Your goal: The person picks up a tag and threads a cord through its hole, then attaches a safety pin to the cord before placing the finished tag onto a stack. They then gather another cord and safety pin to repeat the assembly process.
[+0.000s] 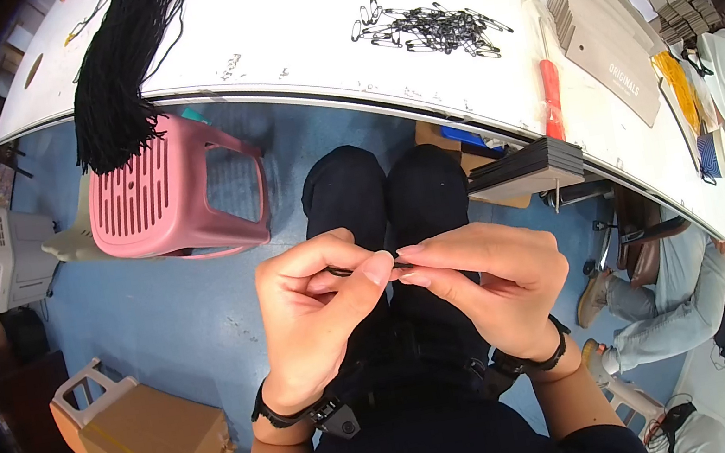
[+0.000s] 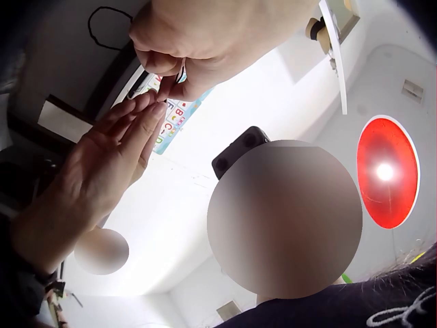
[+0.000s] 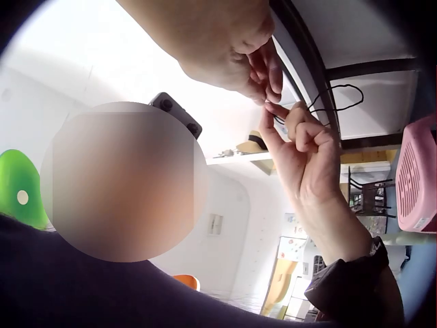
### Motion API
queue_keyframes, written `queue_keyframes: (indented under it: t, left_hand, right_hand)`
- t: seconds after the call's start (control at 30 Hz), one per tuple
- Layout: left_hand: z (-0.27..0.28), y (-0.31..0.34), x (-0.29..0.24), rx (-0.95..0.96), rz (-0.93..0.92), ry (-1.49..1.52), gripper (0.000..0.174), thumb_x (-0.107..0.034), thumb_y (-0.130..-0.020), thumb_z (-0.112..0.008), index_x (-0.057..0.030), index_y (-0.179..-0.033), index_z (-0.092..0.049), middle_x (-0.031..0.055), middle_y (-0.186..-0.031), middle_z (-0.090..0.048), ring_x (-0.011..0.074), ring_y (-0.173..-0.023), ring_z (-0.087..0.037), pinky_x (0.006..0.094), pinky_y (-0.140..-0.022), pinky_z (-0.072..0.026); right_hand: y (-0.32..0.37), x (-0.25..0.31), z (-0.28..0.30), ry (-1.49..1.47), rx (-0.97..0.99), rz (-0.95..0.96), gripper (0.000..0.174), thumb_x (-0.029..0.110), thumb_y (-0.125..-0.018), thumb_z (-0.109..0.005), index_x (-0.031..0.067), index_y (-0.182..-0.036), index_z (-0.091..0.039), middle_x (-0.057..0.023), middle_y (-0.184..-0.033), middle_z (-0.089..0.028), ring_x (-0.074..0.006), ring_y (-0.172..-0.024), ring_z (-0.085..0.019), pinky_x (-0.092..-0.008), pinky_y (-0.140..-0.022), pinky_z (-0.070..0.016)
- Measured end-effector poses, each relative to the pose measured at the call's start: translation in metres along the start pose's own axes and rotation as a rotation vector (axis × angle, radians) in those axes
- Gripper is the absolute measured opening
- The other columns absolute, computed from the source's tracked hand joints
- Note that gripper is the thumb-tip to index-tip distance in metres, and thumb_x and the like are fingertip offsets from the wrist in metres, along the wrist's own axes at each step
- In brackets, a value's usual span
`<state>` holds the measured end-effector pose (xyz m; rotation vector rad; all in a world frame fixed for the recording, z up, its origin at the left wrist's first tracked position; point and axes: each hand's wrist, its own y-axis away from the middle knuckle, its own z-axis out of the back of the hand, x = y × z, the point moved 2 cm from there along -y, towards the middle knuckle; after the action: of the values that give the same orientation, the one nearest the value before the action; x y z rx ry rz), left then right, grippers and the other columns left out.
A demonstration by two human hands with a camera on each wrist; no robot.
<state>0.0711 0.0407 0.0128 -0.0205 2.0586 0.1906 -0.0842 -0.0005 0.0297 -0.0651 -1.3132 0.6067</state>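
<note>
Both hands meet over the lap in the head view. My left hand [image 1: 315, 313] pinches a thin black cord [image 1: 338, 272] between thumb and forefinger. Tip to tip with it, my right hand [image 1: 492, 277] pinches the cord's end, its thumb and fingers nearly straight. In the right wrist view a loop of the cord [image 3: 362, 97] hangs out past the left hand's curled fingers. The fingertips hide the bit of cord between the hands, and I cannot tell whether something else is held there.
On the white table [image 1: 288, 41] lie a bundle of black cords [image 1: 120, 75], a heap of black safety pins [image 1: 436, 28], a red-handled tool [image 1: 551, 95] and grey cards [image 1: 606, 68]. Black cards [image 1: 527, 166] jut from its edge. A pink stool [image 1: 134, 204] and a carton [image 1: 161, 444] stand left.
</note>
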Motion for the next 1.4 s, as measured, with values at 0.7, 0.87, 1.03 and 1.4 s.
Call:
queue_keyframes:
  t: [0.7, 0.87, 1.03, 1.4]
  left_hand:
    - [-0.005, 0.016, -0.033, 0.174, -0.2, -0.562, 0.019, -0.007, -0.091, -0.052, 0.0049, -0.103, -0.061, 0.0138, -0.089, -0.061, 0.0106, -0.062, -0.057, 0.0217, -0.053, -0.0435]
    - [0.007, 0.011, -0.016, 0.239, 0.222, -0.147, 0.021, -0.009, -0.095, -0.047, 0.0057, -0.1, -0.061, 0.0085, -0.083, -0.06, 0.0064, -0.057, -0.05, 0.0195, -0.049, -0.0376]
    - [0.013, 0.004, -0.008, 0.122, -0.094, -0.242, 0.014, -0.006, -0.092, -0.053, 0.0041, -0.09, -0.062, 0.0033, -0.075, -0.055, 0.0041, -0.06, -0.046, 0.018, -0.051, -0.0336]
    - [0.013, -0.002, -0.024, 0.064, -0.33, -0.493, 0.009, 0.004, -0.073, -0.068, 0.0015, -0.081, -0.066, 0.0018, -0.066, -0.054, 0.0036, -0.055, -0.041, 0.0183, -0.045, -0.0247]
  right_hand:
    - [-0.007, 0.027, -0.009, 0.445, 0.067, 0.373, 0.029, 0.003, -0.054, -0.075, 0.0076, -0.081, -0.067, -0.0001, -0.08, -0.058, -0.0172, -0.068, -0.05, -0.0259, -0.053, -0.0416]
    - [-0.007, 0.022, -0.008, 0.45, 0.009, 0.344, 0.027, 0.004, -0.056, -0.078, 0.0109, -0.08, -0.07, 0.0017, -0.077, -0.056, -0.0162, -0.066, -0.045, -0.0252, -0.052, -0.0354]
    - [-0.01, 0.021, -0.01, 0.425, -0.034, 0.296, 0.025, 0.003, -0.058, -0.078, 0.0108, -0.08, -0.07, 0.001, -0.076, -0.056, -0.0153, -0.062, -0.045, -0.026, -0.052, -0.0349]
    - [-0.016, 0.027, -0.006, 0.381, -0.022, 0.305, 0.029, -0.002, -0.055, -0.076, 0.0046, -0.081, -0.066, -0.0024, -0.077, -0.057, -0.0155, -0.059, -0.047, -0.0236, -0.045, -0.0355]
